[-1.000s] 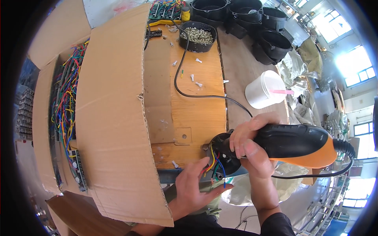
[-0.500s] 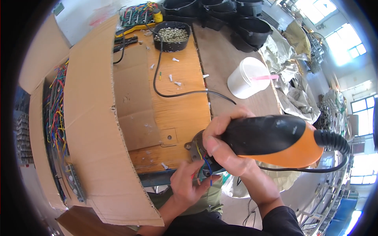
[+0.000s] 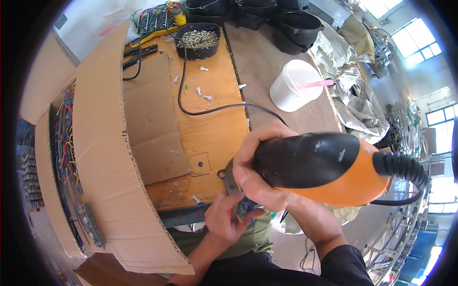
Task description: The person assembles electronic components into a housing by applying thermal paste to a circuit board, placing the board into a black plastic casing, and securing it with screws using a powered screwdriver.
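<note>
My right hand [image 3: 260, 178] is wrapped round the near end of a bulky black-and-orange housing [image 3: 312, 159] with a ribbed cable sleeve [image 3: 398, 167] at its other end. Its exact kind I cannot tell. A dark grey part with a lug [image 3: 222, 173] shows beside that hand, at the bench edge. Below it, my left hand [image 3: 223, 220] has its fingers closed round thin wires, blue [image 3: 252, 215] and red among them. The fingers and the housing hide where these wires join.
An open cardboard box [image 3: 102, 143] full of coloured wires stands left. On the wooden bench [image 3: 210, 138] lie white connectors [image 3: 207, 98], a black cable [image 3: 219, 108] and pliers [image 3: 143, 52]. Farther off are a black tub of small pieces [image 3: 198, 49], a white bucket [image 3: 288, 88] and black buckets [image 3: 298, 28].
The view has shifted a little, so the bench and box sit farther left and higher. The housing has moved slightly left in the picture. Both hands keep their holds.
</note>
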Motion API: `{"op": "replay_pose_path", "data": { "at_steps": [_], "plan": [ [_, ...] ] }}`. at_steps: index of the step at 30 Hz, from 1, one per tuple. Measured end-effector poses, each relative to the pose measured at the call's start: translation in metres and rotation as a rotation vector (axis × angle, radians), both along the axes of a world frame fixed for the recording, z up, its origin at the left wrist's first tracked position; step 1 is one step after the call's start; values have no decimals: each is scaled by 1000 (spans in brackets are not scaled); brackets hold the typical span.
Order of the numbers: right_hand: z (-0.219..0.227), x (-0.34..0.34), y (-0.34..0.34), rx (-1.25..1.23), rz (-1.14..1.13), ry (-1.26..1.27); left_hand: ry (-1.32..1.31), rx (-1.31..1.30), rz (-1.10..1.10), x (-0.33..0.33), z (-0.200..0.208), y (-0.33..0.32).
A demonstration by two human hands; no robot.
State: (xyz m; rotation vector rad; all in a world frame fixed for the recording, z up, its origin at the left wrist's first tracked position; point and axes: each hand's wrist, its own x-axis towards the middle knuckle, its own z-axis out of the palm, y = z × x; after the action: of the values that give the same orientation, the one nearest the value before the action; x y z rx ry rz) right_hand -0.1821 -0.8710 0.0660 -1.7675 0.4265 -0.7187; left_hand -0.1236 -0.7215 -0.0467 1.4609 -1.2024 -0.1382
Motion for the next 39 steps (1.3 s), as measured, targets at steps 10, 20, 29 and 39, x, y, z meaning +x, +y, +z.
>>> {"op": "replay_pose_path", "data": {
  "at_steps": [10,20,29,39],
  "plan": [
    [-5,-2,-4,-17,-84,-2,-30,-24,-22,-1,-1,-3],
    [14,11,-9,10,85,101,-91,98,169,10,24,7],
    [1,15,-9,165,128,-24,161,123,165,-3,8,6],
    [5,10,-8,45,96,-108,433,111,2,-10,1,0]
  ]
}}
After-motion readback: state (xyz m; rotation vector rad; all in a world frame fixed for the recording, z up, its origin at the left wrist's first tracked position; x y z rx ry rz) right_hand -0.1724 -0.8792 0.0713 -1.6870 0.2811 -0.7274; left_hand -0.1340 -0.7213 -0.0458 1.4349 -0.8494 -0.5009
